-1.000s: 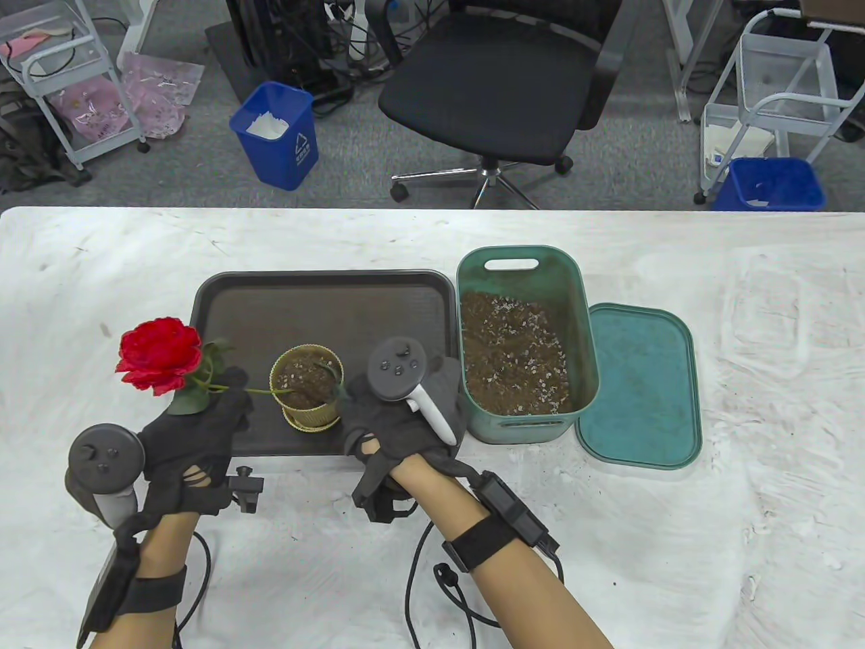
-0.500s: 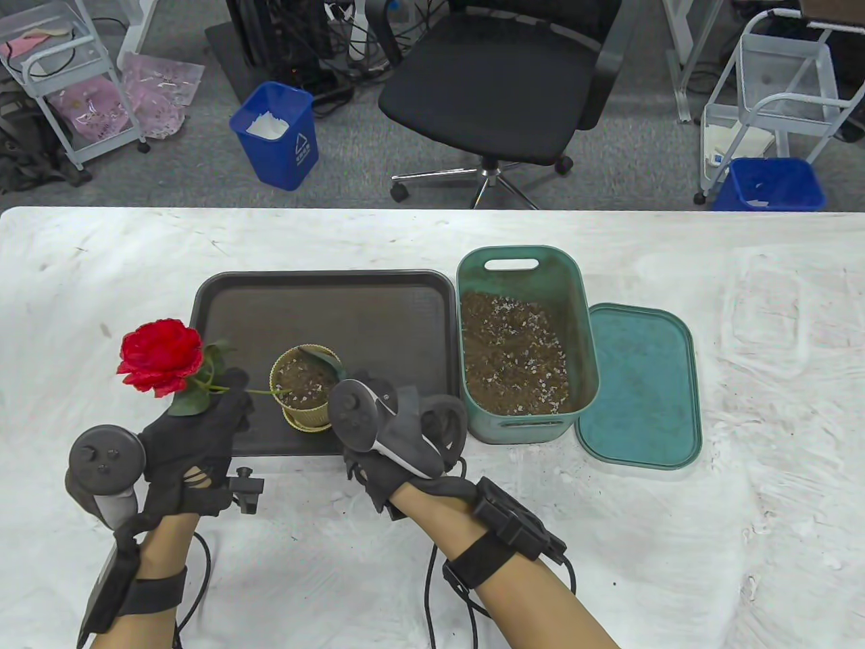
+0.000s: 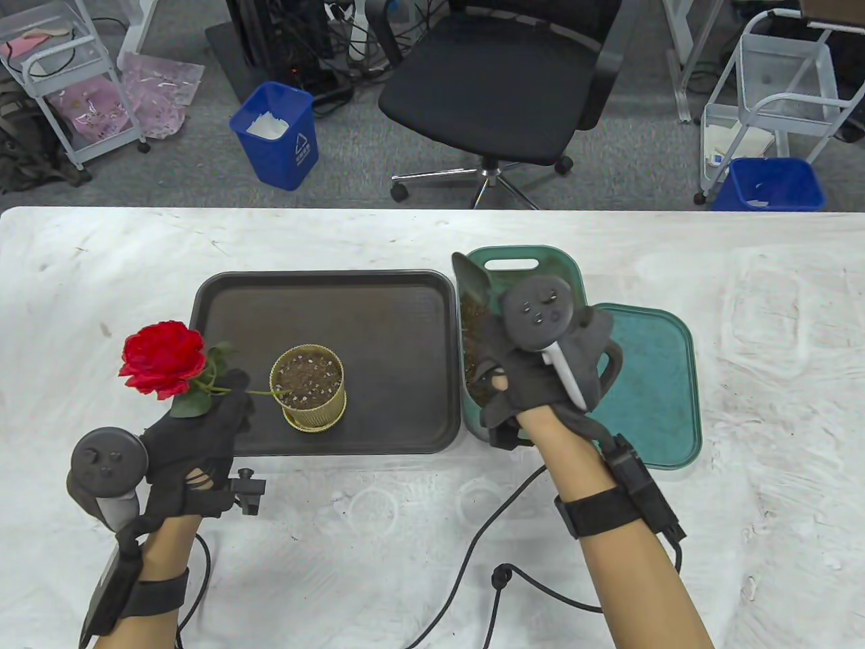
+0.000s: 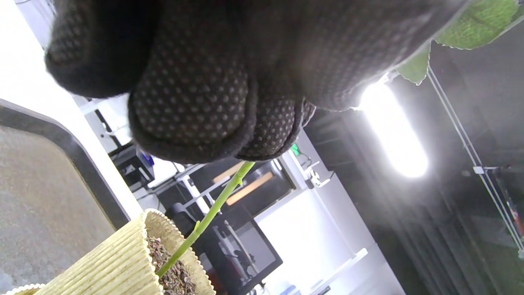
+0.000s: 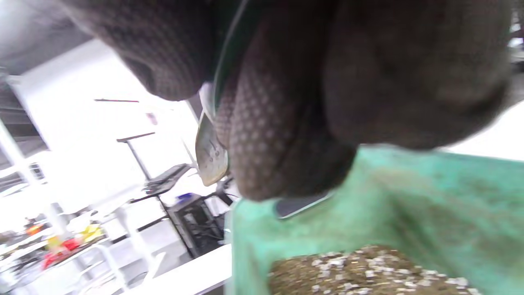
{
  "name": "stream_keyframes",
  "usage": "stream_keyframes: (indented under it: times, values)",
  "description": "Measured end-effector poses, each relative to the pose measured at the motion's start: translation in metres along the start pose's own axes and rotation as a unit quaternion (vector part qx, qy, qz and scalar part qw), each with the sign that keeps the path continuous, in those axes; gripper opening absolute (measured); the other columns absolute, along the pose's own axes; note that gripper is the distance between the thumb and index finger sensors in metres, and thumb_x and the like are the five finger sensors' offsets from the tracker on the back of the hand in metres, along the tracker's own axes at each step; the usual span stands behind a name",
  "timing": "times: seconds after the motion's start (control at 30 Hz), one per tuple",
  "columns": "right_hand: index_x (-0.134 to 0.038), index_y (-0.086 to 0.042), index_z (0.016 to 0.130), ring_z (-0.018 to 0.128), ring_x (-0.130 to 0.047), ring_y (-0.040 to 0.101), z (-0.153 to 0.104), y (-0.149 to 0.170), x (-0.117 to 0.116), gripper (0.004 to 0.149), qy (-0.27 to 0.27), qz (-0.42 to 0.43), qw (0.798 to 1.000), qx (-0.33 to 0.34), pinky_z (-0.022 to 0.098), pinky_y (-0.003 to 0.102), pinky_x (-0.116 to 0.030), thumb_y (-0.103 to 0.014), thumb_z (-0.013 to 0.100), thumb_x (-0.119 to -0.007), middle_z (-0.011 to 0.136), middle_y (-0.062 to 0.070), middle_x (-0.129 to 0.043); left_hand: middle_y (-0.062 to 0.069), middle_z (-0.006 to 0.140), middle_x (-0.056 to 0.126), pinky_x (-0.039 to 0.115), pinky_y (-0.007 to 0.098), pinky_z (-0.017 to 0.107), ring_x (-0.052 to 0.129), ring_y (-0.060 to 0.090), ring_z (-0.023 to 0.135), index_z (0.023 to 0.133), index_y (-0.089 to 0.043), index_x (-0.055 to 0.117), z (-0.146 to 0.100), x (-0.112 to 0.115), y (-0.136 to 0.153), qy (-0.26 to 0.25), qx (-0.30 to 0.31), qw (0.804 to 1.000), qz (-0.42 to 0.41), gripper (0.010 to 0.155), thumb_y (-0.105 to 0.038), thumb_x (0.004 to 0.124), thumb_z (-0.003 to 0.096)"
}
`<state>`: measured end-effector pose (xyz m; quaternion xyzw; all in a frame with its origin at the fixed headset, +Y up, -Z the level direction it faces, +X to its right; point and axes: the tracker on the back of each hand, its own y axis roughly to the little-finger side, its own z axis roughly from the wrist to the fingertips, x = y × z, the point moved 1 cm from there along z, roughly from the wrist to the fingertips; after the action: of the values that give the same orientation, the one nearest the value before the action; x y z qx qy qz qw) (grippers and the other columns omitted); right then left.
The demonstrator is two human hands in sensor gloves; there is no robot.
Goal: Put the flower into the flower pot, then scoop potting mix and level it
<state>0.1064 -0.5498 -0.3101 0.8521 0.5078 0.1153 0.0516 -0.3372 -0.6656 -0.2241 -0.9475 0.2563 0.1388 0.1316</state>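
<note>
Fingers [image 4: 192,102] of the left hand [image 3: 192,439] are curled round the stem of the flower [image 3: 164,357], a red rose with green leaves just under the bloom. Its long axis lies nearly level in the table view: the bloom points left, out past the tray [image 3: 324,304] over the table [image 3: 743,405], and the thin green stem runs right into the pot [image 3: 309,387]. In the left wrist view the stem's end goes down into the soil. The pot is small, ribbed and pale yellow, upright on the tray's near half, and filled with brown mix flecked white. Right of the tray, touching it, stands the green bin [image 3: 540,260], holding the same speckled mix [image 5: 368,270]. Its lid [image 3: 659,385] lies flat just beside it on the right. The right hand [image 3: 540,365] hovers over the bin, fingers wrapped on a scoop [image 3: 473,280] whose blade points away from the person, raised above the mix.
</note>
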Motion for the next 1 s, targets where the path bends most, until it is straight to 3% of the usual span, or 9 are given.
stream_keyframes:
  times: [0.1, 0.27, 0.5, 0.6, 0.77, 1.0]
  values:
    - [-0.078, -0.003, 0.083, 0.019, -0.109, 0.026, 0.029, 0.018, -0.006, 0.052, -0.039, -0.039, 0.997, -0.054, 0.007, 0.037, -0.096, -0.034, 0.041, -0.082, 0.055, 0.015, -0.102, -0.004, 0.058, 0.107, 0.094, 0.036, 0.031, 0.112, 0.017, 0.030, 0.076, -0.024, 0.096, 0.000, 0.000, 0.000, -0.001, -0.002, 1.000, -0.001, 0.043, -0.045, 0.090, 0.0389]
    - [-0.078, -0.004, 0.083, 0.021, -0.108, 0.028, 0.064, 0.035, -0.040, 0.051, -0.129, -0.094, 0.982, -0.104, 0.009, 0.038, -0.095, -0.033, 0.041, -0.081, 0.056, 0.015, -0.101, -0.004, 0.058, 0.107, 0.094, 0.036, 0.031, 0.112, 0.017, 0.030, 0.077, -0.024, 0.096, 0.000, -0.001, 0.000, -0.004, -0.006, 1.000, -0.002, 0.043, -0.045, 0.090, 0.0389]
    - [-0.077, -0.006, 0.086, 0.026, -0.108, 0.030, 0.089, 0.038, -0.077, 0.051, -0.161, -0.139, 0.969, -0.129, 0.013, 0.040, -0.094, -0.032, 0.041, -0.081, 0.060, 0.015, -0.100, -0.004, 0.057, 0.108, 0.094, 0.036, 0.031, 0.112, 0.017, 0.030, 0.076, -0.024, 0.096, 0.000, -0.002, 0.000, -0.005, -0.007, 1.000, -0.001, 0.043, -0.045, 0.090, 0.0388]
    - [-0.077, -0.007, 0.086, 0.026, -0.107, 0.031, 0.094, 0.038, -0.085, 0.051, -0.170, -0.134, 0.967, -0.134, 0.013, 0.041, -0.094, -0.031, 0.042, -0.080, 0.061, 0.015, -0.100, -0.004, 0.058, 0.108, 0.094, 0.036, 0.031, 0.112, 0.017, 0.030, 0.076, -0.024, 0.096, 0.000, -0.002, 0.000, -0.004, -0.006, 1.000, -0.001, 0.043, -0.045, 0.090, 0.0388]
    - [-0.075, -0.006, 0.087, 0.028, -0.107, 0.031, 0.100, 0.043, -0.099, 0.052, -0.233, -0.093, 0.955, -0.159, 0.015, 0.041, -0.094, -0.030, 0.041, -0.077, 0.062, 0.015, -0.099, -0.004, 0.057, 0.108, 0.094, 0.036, 0.031, 0.112, 0.018, 0.030, 0.076, -0.024, 0.096, 0.000, -0.003, 0.000, -0.005, -0.007, 1.000, -0.001, 0.043, -0.044, 0.090, 0.0387]
    - [-0.070, 0.001, 0.087, 0.027, -0.108, 0.029, 0.103, 0.061, -0.112, 0.054, -0.327, 0.030, 0.920, -0.213, 0.014, 0.040, -0.095, -0.030, 0.042, -0.074, 0.061, 0.016, -0.097, -0.004, 0.057, 0.108, 0.094, 0.036, 0.031, 0.112, 0.018, 0.030, 0.076, -0.024, 0.097, 0.001, -0.003, 0.000, -0.003, -0.006, 1.000, -0.001, 0.043, -0.045, 0.090, 0.0387]
